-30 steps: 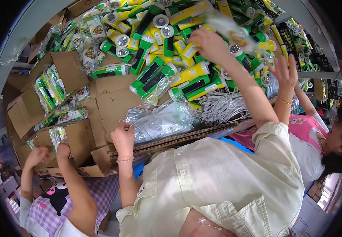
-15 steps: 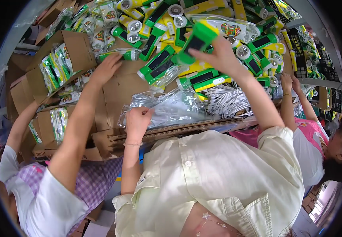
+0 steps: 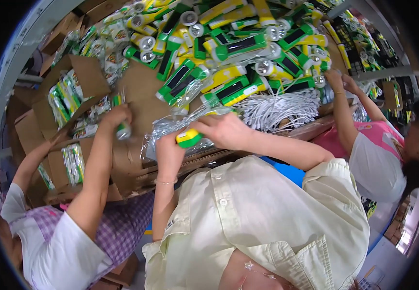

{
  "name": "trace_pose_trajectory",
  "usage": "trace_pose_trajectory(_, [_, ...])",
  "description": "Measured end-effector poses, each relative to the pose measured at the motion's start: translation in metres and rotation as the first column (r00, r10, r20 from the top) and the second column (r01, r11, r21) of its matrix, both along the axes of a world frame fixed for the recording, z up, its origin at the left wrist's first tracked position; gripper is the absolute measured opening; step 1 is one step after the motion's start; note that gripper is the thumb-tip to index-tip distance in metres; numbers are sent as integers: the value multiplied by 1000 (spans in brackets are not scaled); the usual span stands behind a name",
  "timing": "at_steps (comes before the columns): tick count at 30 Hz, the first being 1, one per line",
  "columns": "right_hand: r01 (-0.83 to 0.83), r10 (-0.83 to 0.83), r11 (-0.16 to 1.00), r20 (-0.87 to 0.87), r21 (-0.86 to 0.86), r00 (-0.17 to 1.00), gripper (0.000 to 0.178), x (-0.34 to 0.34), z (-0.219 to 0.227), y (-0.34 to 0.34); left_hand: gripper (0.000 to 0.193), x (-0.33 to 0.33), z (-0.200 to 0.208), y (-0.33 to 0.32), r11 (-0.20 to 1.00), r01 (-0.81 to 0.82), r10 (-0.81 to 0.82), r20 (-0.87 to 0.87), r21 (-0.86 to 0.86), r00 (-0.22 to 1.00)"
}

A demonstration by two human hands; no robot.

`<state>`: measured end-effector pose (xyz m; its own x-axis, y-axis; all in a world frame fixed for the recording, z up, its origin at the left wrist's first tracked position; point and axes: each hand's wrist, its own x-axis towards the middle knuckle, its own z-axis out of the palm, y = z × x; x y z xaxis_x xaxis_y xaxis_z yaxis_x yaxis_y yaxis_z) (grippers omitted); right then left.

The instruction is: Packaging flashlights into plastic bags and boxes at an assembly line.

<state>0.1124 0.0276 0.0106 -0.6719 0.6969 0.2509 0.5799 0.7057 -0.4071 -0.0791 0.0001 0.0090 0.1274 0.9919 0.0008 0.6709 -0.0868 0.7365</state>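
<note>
A green-and-yellow flashlight (image 3: 188,139) is between my hands at the near edge of the cardboard-covered table. My right hand (image 3: 226,131) is closed around it, its far end partly hidden by my fingers. Against the flashlight's left side, my left hand (image 3: 170,147) is closed at the edge of the clear plastic bags (image 3: 163,128); how much of a bag it grips is partly hidden. Beyond my hands lies a heap of green and yellow flashlights (image 3: 233,89), several with dark panels. Right of my right hand sits a bundle of white cables (image 3: 282,108).
At left, a co-worker's hand (image 3: 117,116) holds a bagged flashlight (image 3: 123,129) near open cardboard boxes (image 3: 91,77) of packed flashlights. Another co-worker's hands (image 3: 337,79) reach in at the right. A metal rail (image 3: 383,72) stands beyond them, beside black crates.
My right hand has brought the flashlight from above the heap down to my left hand. The left co-worker's hand has drawn a bagged flashlight toward the boxes.
</note>
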Motion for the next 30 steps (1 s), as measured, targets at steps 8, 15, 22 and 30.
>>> trace_pose_trajectory(8, [-1, -43, 994, 414, 105, 909, 26, -7, 6, 0, 18, -6, -3, 2, 928, -206, 297, 284, -312, 912])
trace_pose_trajectory(15, [-138, 180, 983, 488, -122, 854, 23, -11, -32, 10, 23, 9, -17, 1, 995, -102, 102, -18, -22, 995])
trace_pose_trajectory(22, [-107, 198, 971, 468, -215, 861, 16, 133, 21, 43, 22, -20, -37, -8, 941, -233, 217, -93, -244, 972])
trace_pose_trajectory(30, [-220, 157, 971, 450, 92, 879, 3, 175, 27, 50, 22, -26, -48, 2, 955, -166, 170, -3, -246, 985])
